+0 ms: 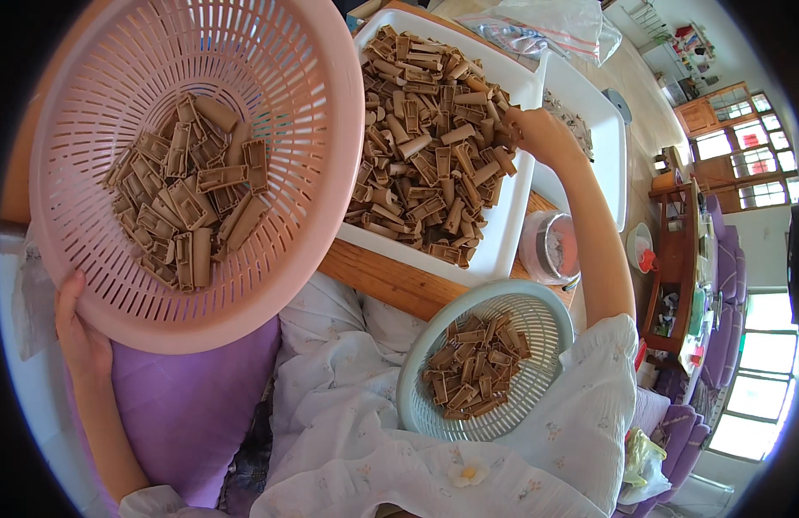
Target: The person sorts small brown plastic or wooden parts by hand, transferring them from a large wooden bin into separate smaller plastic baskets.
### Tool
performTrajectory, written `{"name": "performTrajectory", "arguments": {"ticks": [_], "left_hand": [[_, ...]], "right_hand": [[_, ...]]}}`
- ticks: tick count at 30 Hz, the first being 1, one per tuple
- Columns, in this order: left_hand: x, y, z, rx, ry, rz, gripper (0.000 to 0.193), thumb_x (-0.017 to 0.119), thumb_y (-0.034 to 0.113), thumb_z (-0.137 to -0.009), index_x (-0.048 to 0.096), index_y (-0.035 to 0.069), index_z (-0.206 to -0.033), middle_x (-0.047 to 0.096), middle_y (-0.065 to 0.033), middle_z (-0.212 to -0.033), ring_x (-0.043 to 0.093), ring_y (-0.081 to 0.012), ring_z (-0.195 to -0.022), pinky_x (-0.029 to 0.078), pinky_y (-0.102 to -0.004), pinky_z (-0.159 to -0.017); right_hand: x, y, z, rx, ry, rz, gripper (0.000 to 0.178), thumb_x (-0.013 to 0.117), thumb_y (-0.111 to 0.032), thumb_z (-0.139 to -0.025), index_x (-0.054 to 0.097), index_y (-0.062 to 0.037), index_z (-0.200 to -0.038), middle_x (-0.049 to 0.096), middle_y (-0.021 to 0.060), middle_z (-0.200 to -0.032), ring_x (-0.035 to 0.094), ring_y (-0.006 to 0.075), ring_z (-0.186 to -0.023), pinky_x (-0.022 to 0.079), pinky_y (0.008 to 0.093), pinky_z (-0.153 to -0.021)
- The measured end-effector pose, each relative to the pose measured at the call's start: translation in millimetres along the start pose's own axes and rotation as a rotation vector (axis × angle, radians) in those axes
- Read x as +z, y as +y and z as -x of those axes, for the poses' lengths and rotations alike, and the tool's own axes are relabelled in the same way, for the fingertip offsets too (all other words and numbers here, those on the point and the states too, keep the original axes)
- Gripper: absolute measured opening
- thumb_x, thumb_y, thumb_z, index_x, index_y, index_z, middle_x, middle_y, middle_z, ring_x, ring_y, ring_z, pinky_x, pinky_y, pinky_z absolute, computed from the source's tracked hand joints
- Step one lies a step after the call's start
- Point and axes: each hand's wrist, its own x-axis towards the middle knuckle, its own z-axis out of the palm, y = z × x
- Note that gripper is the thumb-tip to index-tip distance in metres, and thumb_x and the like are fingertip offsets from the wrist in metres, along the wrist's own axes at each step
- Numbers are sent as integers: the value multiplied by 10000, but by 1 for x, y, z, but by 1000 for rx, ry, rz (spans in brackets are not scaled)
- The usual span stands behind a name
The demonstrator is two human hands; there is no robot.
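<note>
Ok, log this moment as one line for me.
left hand: on rim of pink basket | right hand: at brown pieces in white tray | pink basket, pale green basket: brown pieces inside

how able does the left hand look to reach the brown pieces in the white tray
Probably not: the left hand is at the rim of the pink basket, which lies between it and the white tray.

tray of heaped parts on the worktop, baskets left and before it

the large basket, with parts inside, is at left, the left hand at its near-left rim; the small basket, also holding parts, sits on the lap, before the worktop; the right hand is at the heap's right edge; right of the tray are a second tray and, nearer, a jar.
</note>
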Motion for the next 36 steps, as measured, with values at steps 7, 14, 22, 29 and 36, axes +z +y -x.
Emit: {"name": "performTrajectory", "arguments": {"ticks": [7, 14, 22, 29, 36], "left_hand": [[-8, 3, 1, -7, -4, -4, 387, 519, 142, -772, 419, -28, -1105, 502, -119, -1052, 501, -185, -954, 401, -279, -833], [0, 2, 1, -12, 54, -1, 387, 523, 141, -768, 417, -23, -1101, 504, -112, -1046, 508, -184, -935, 402, -282, -833], [-2, 3, 2, -9, 15, 6, 389, 522, 141, -770, 411, -20, -1105, 506, -110, -1037, 502, -182, -947, 403, -284, -834], [-4, 2, 2, -20, 63, 1, 392, 525, 147, -769, 413, -20, -1106, 507, -109, -1031, 504, -182, -944, 406, -284, -833], [-3, 0, 1, -20, 68, 8, 383, 537, 153, -760, 433, -19, -1086, 518, -104, -1011, 510, -175, -930, 414, -277, -817]], "right_hand": [[-33, 4, -6, 92, 140, -237, 278, 579, -93, -633, 565, -52, -908, 594, 147, -738, 578, 275, -708, 450, 347, -653], [21, 5, -29, 279, 260, -411, 291, 607, -226, -634, 587, -12, -830, 591, 174, -733, 573, 326, -722, 453, 368, -671], [27, -12, -48, 245, 187, -419, 289, 613, -235, -628, 588, -15, -814, 595, 160, -734, 574, 310, -729, 458, 371, -669], [-41, -16, 20, 171, 231, -943, 212, 611, -216, -662, 531, -24, -700, 542, 46, -605, 478, 98, -555, 383, 242, -518], [-57, -50, 136, -746, -617, -747, 691, 638, -538, -612, 485, -10, -1030, 519, 108, -977, 466, 231, -956, 355, 331, -793]]}}
